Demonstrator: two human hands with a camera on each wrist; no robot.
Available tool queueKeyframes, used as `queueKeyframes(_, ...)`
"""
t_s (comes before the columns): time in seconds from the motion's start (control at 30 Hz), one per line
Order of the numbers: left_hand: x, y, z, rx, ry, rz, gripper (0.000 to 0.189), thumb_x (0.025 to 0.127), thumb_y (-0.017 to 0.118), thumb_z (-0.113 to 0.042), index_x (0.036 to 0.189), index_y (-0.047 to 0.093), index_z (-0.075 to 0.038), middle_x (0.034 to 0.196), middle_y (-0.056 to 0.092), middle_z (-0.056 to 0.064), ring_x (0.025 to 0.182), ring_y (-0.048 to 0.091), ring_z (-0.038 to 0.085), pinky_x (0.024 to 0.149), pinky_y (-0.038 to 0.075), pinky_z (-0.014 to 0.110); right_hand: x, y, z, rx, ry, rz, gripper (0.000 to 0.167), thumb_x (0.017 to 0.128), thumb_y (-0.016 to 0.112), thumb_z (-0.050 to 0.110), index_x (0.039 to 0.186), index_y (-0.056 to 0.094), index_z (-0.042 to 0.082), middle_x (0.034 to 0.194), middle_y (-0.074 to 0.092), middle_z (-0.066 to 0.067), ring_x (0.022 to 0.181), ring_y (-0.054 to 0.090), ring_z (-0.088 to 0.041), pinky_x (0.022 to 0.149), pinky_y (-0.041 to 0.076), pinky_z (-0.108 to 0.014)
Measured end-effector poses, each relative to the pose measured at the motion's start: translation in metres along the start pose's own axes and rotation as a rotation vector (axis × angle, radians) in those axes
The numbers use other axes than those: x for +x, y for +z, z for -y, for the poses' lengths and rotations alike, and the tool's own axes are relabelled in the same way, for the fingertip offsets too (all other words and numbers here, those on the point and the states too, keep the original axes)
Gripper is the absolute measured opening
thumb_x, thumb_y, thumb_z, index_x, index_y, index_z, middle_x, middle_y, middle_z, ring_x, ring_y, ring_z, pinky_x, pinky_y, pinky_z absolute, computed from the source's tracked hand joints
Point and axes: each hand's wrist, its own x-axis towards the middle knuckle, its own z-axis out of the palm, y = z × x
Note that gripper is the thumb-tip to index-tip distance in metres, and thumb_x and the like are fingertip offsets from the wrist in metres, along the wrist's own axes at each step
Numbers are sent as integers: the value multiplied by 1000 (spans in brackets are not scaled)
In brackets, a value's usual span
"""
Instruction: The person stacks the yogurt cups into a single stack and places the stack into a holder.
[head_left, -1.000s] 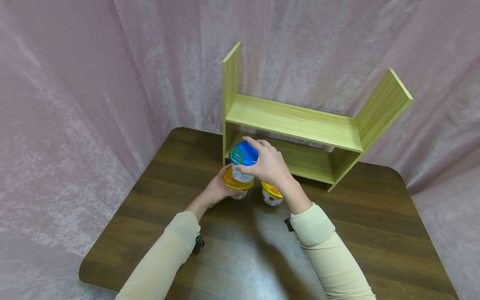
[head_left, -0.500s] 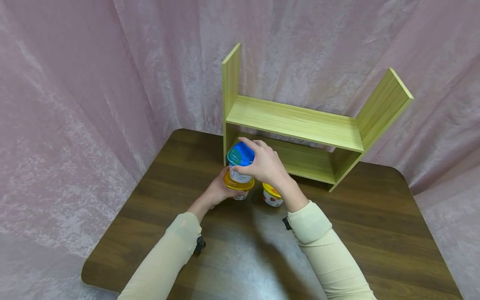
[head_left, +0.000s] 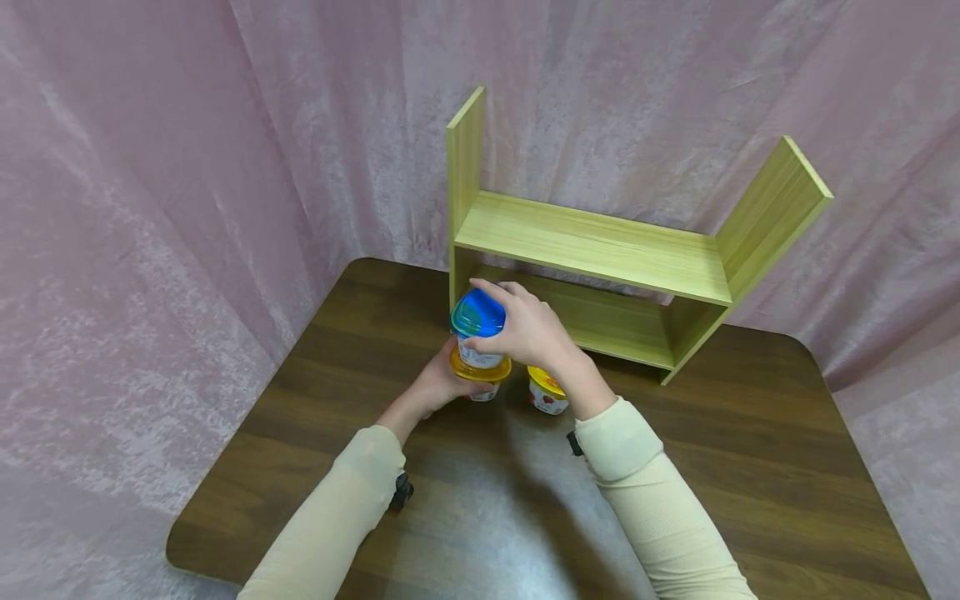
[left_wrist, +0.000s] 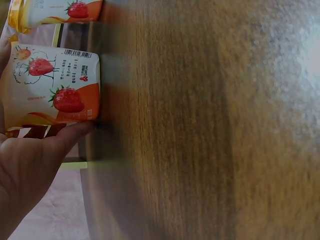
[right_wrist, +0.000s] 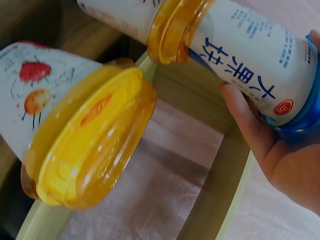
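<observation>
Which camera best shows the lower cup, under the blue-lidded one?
The left wrist view: the lower cup is large there, strawberry print facing the camera. The head view shows mostly its orange lid, the left hand covering part of its side. The right wrist shows only part, cut by the top edge.

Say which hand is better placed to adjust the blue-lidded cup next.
Probably the right hand: it grips the blue-lidded cup near its lid, while the left hand is occupied holding the strawberry-printed cup beneath.

upper cup (head_left: 474, 330) on lower cup (head_left: 474, 372), seemingly touching | third cup (head_left: 547, 392) to right | shelf (head_left: 592, 243) behind, on table (head_left: 450, 508)
</observation>
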Motion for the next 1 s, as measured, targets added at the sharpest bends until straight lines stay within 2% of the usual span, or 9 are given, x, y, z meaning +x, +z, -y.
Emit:
queueKeyframes(0.3, 1, 0, 1, 31, -17, -11, 87, 83, 86, -17, 149, 31, -32, 137, 51, -2, 126, 52, 21, 109, 43, 48, 3, -3, -6, 61, -41, 56, 92, 83, 78, 54, 159, 31, 36, 155, 36, -10, 125, 51, -35, 94, 53, -54)
queueKeyframes(0.47, 1, 0, 2, 39, -10, -12, 88, 83, 86, -17, 150, 31, -32, 138, 51, -2, 126, 52, 22, 110, 41, 49, 1, -3, -9, 114, -68, 55, 99, 80, 81, 55, 160, 25, 37, 160, 29, -7, 131, 47, -34, 99, 50, -54)
queueKeyframes(0.63, 1, 0, 4, 28, -1, -10, 88, 82, 87, -16, 149, 32, -30, 137, 53, -1, 125, 54, 22, 109, 42, 48, -1, -5, -17, 141, -110, 6, 106, 76, 84, 55, 160, 19, 43, 162, 26, -2, 136, 43, -32, 103, 46, -55)
queueKeyframes(0.77, 2, 1, 6, 22, 3, -16, 88, 80, 88, -15, 149, 34, -29, 135, 55, 0, 123, 56, 22, 108, 44, 48, -6, -9, -28, 145, -136, -51, 108, 76, 86, 54, 161, 20, 40, 161, 30, -1, 138, 42, -29, 107, 43, -54)
queueKeyframes(0.87, 2, 1, 7, 22, 5, -23, 87, 79, 89, -16, 147, 36, -29, 134, 56, -1, 122, 56, 22, 108, 44, 48, -13, -14, -42, 160, -128, -85, 104, 78, 85, 52, 160, 26, 32, 160, 34, -1, 137, 44, -28, 107, 42, -55)
queueKeyframes(1.0, 3, 0, 6, 48, 9, -32, 87, 79, 89, -18, 147, 36, -28, 135, 55, -2, 123, 56, 22, 108, 43, 49, -24, -18, -61, 199, -66, -109, 90, 83, 81, 50, 157, 36, 27, 156, 40, -1, 134, 47, -29, 105, 43, -57)
